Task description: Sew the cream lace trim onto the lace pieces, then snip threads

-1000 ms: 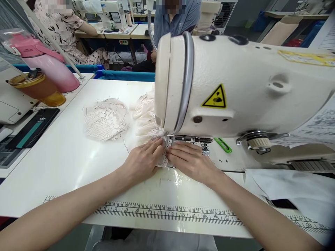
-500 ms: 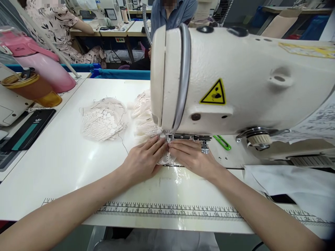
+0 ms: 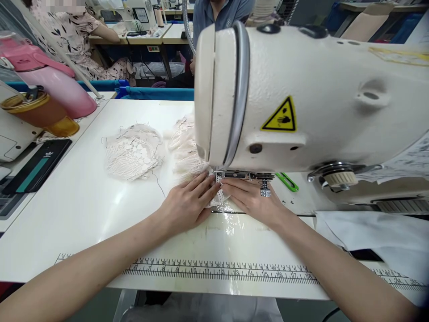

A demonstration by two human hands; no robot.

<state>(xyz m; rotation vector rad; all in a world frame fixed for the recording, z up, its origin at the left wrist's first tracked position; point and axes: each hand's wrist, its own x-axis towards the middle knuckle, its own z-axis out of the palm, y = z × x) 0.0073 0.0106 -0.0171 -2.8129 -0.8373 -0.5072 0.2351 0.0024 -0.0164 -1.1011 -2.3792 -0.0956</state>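
Note:
A white sewing machine (image 3: 281,98) stands over the table, its head just beyond my hands. Under its presser foot area lies a small piece of white lace fabric (image 3: 219,197), partly covered by my fingers. My left hand (image 3: 187,199) rests flat on the lace's left side, fingers stretched toward the needle area. From the right, my right hand (image 3: 253,199) lies with extended fingers at the lace's edge, partly behind a metal attachment (image 3: 265,190). Gathered cream lace (image 3: 186,150) bunches behind my left fingertips and runs toward the machine head. The needle itself is hidden.
A stack of lace pieces (image 3: 134,154) lies left, with a loose thread. A green thread snipper (image 3: 287,182) is under the machine arm, white cloth (image 3: 378,237) at right. A phone (image 3: 38,165), an amber cup (image 3: 43,112) and a pink bottle (image 3: 60,85) stand left. Two people sit beyond.
The lace between my hands has shifted slightly away toward the machine, with less of it showing near me. My right fingers sit slightly farther from the left ones. The view has shifted a little.

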